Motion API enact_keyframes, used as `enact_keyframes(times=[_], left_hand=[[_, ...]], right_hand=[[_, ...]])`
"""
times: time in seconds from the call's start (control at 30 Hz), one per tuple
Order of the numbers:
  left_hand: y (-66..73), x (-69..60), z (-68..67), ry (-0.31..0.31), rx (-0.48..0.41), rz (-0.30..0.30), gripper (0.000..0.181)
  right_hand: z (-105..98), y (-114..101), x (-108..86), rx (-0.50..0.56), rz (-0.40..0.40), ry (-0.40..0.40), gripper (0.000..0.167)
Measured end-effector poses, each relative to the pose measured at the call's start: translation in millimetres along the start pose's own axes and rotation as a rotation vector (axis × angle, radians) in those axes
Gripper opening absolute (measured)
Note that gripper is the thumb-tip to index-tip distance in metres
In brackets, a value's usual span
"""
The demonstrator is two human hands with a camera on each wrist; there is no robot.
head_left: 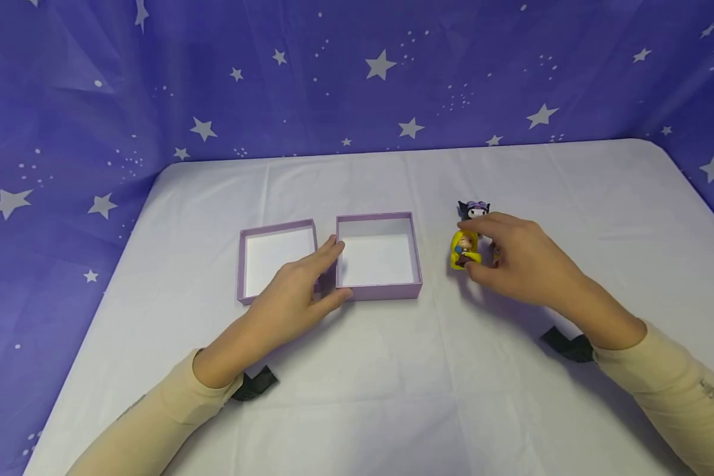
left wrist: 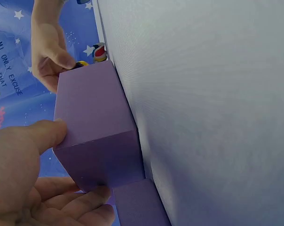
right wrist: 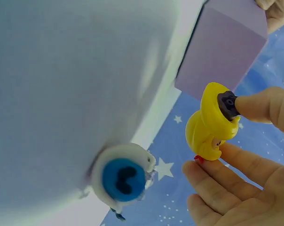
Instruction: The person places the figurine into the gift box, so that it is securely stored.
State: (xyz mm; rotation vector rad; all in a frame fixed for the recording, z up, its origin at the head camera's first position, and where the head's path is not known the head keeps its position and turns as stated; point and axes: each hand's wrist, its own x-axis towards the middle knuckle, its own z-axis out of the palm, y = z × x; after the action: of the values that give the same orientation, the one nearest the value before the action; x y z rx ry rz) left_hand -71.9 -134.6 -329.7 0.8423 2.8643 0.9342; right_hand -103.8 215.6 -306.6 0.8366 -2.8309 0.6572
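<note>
My right hand [head_left: 523,261] pinches a yellow-hooded figurine [head_left: 455,256] between thumb and fingertips, right of the deeper purple box [head_left: 387,291]. In the right wrist view the yellow figurine [right wrist: 201,134] is tilted, its dark base against the thumb of the right hand [right wrist: 250,179]. With the thumb on its front wall and fingers at its left side, my left hand [left wrist: 19,160] grips the deeper box [left wrist: 92,103]. This box is open-topped, with a white interior. The shallower purple box [head_left: 242,264] lies to its left, partly covered by the left hand [head_left: 294,291].
A black-and-white figurine [head_left: 477,213] stands behind the yellow one. Another figurine is mostly hidden by the right hand; the right wrist view shows a white figurine [right wrist: 125,179] with a blue underside. Dark straps [head_left: 566,344] hang at both wrists. A starry purple curtain [head_left: 357,73] borders the white table [head_left: 357,410].
</note>
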Motion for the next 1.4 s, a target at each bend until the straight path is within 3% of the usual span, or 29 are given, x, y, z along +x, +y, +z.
enact_keyframes(times=[0.33, 0.67, 1.0, 1.4], left_hand=[[1.1, 0.0, 0.1, 0.001, 0.012, 0.0, 0.072], [-0.5, -0.5, 0.8, 0.01, 0.006, 0.006, 0.071], [0.4, -1.2, 0.5, 0.012, 0.005, 0.01, 0.071], [0.2, -0.2, -0.1, 0.016, 0.004, 0.008, 0.071]], right_hand=[[-7.2, -3.6, 8.2, 0.034, -0.033, 0.071, 0.052], [-9.6, -19.8, 22.9, 0.083, -0.032, 0.072, 0.051], [-1.0, -40.4, 40.4, 0.114, -0.046, 0.007, 0.052], [23.3, -58.1, 60.0, 0.129, -0.132, -0.086, 0.055]])
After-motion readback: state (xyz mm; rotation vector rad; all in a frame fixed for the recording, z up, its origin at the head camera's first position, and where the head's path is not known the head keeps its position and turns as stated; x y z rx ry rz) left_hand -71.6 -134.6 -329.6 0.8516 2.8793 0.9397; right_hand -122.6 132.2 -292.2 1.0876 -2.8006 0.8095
